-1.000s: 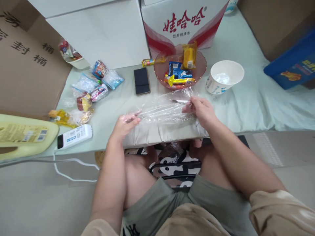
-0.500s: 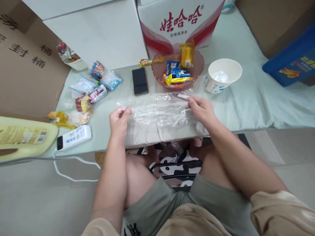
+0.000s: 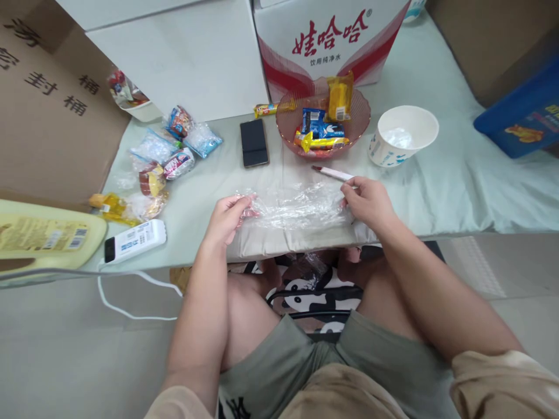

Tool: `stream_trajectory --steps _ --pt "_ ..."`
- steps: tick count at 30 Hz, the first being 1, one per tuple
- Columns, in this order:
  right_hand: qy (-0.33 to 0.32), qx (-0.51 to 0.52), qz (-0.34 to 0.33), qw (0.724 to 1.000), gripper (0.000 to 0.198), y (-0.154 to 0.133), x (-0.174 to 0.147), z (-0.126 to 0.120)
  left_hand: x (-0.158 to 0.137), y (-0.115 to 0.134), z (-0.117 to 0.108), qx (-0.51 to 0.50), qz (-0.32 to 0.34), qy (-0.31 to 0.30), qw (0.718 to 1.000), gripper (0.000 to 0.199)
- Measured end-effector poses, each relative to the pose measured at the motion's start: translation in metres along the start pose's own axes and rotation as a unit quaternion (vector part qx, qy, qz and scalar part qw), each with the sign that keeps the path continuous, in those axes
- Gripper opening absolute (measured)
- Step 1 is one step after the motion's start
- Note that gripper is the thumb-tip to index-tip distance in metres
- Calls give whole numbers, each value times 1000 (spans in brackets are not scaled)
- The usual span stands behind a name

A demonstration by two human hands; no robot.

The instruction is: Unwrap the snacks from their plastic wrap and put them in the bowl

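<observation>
Crumpled clear plastic film (image 3: 297,206) stretches between my two hands, just above the front of the covered table. My left hand (image 3: 231,218) is closed on its left end, with film over the fingertips. At the other end, my right hand (image 3: 367,201) pinches the film's right edge. A white pen-like stick with a dark red tip (image 3: 332,173) lies by my right fingertips; whether the hand also holds it, I cannot tell. Behind the film is a pink glass bowl (image 3: 283,131) with several wrapped snacks (image 3: 323,128). A paper cup (image 3: 388,151) with clear plastic inside stands right of it.
A phone (image 3: 254,143) lies left of the bowl. Several packaged snacks (image 3: 179,163) are heaped farther left, near a white device with a cable (image 3: 135,240) and a yellow jug (image 3: 52,238). White cartons (image 3: 174,64) stand behind; a blue container (image 3: 519,131) is at right.
My hands have come closer together, and the film between them is more bunched. My left hand has moved right. The stick's white body shows more clearly.
</observation>
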State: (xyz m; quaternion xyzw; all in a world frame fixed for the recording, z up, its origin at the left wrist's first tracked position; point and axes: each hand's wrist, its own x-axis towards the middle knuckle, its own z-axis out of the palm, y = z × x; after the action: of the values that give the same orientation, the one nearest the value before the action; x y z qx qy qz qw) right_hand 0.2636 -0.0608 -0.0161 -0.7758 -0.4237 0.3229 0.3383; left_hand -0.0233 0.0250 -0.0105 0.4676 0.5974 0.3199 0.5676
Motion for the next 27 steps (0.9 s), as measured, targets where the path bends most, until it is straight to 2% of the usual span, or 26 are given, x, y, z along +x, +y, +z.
stream_trajectory --steps 5,8,15,17,19,23,25,27 --pt "6 -62 -25 998 6 6 2 0 4 -4 -3 -14 59 36 998 23" --pt "24 -14 -29 999 6 7 4 0 8 -5 -4 -34 98 53 993 23" --pt "65 116 -8 991 13 0 12 6 19 -2 1 -12 92 133 987 19" --pt "61 136 1 989 15 0 16 9 21 -2 3 -15 96 132 987 21" --pt "62 148 0 987 17 0 20 12 22 -3 3 -26 105 105 989 24" --pt "69 138 -12 988 16 0 22 15 22 -6 4 -35 162 66 984 49" --pt "67 142 -18 988 17 2 21 15 23 -8 4 -38 192 82 977 45" --pt "60 150 -28 986 24 6 21 16 27 -10 5 -36 216 111 969 33"
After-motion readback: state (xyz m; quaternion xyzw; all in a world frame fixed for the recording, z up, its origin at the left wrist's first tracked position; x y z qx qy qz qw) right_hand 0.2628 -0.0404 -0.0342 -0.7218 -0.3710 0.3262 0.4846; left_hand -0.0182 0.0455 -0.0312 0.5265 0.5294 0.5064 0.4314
